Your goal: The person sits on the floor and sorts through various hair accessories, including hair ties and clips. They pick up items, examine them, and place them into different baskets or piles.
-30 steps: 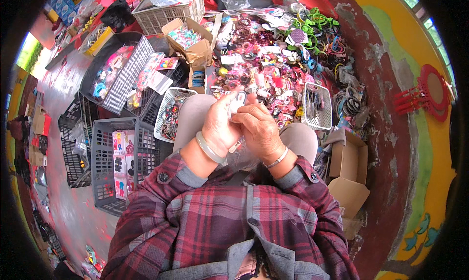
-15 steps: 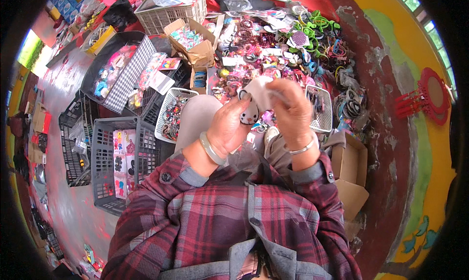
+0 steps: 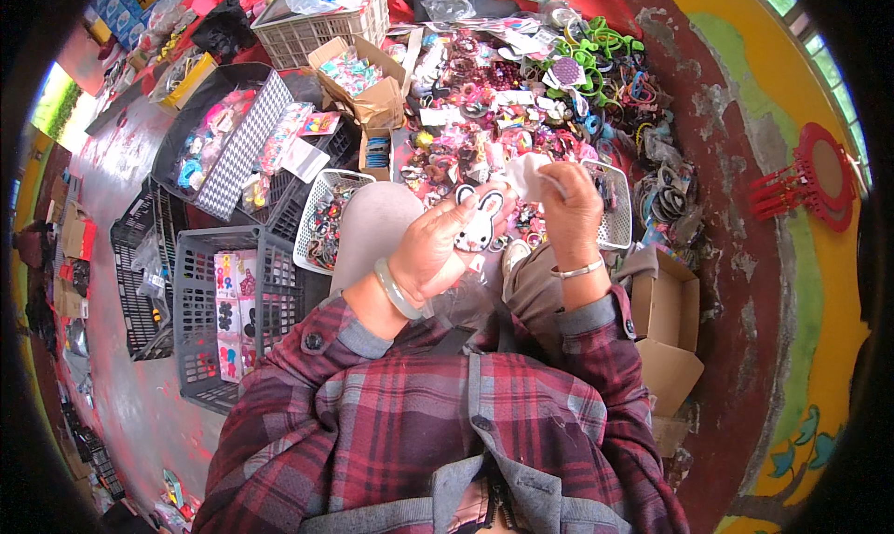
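My left hand (image 3: 426, 256) holds a flat white rabbit-face patch (image 3: 478, 229) with a black outline and long ears, its thumb lying over one ear and its fingers behind. To the right, my right hand (image 3: 572, 216) pinches a crumpled white cloth or tissue (image 3: 525, 176), beside the patch's upper edge. Beyond both hands spreads a heap of hair accessories (image 3: 494, 96), mostly pink, red and dark, with green bands (image 3: 596, 54) at its far right. The lower part of the patch rests against the left palm.
White baskets (image 3: 303, 241) (image 3: 616, 236) stand on either side of my knees. At left are a grey crate (image 3: 191, 301), a black crate (image 3: 140, 324) and a houndstooth-sided box (image 3: 247, 143). Cardboard boxes sit at the far side (image 3: 386, 110) and right (image 3: 670, 310).
The white cloth has come away from the patch as my right hand moved slightly right and down. The rabbit face, partly covered before, now shows both ears.
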The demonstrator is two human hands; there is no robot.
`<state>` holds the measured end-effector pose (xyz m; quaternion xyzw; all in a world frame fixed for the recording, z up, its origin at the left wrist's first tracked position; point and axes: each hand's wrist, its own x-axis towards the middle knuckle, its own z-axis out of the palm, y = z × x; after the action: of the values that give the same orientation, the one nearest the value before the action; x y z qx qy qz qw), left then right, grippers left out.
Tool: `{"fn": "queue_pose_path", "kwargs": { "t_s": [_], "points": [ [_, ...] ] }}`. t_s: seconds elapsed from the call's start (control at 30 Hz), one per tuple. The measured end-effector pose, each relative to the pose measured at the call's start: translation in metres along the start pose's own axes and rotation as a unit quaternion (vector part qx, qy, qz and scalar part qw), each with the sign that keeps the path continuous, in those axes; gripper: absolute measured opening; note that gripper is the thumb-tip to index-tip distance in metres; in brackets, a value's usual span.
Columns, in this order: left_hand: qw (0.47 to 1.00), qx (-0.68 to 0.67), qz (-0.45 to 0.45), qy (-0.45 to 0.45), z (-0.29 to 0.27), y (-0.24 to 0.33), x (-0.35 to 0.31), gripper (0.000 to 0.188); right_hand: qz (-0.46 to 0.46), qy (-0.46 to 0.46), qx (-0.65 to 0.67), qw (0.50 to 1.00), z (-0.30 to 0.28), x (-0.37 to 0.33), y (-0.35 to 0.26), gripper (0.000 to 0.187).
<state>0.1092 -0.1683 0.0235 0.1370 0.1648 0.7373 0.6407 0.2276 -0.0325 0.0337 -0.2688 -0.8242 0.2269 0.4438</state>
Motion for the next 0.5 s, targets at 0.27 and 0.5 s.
{"fn": "queue_pose_path", "kwargs": {
  "t_s": [0.27,0.5],
  "points": [
    [0.999,0.006,0.013,0.042,-0.010,-0.005,-0.001,0.022,-0.157,-0.041,0.048,0.986,0.017,-0.023,-0.054,0.022],
    [0.999,-0.013,0.009,0.034,-0.008,0.000,-0.001,0.034,-0.080,-0.006,0.020,0.997,0.020,-0.008,-0.016,0.021]
  ]
}}
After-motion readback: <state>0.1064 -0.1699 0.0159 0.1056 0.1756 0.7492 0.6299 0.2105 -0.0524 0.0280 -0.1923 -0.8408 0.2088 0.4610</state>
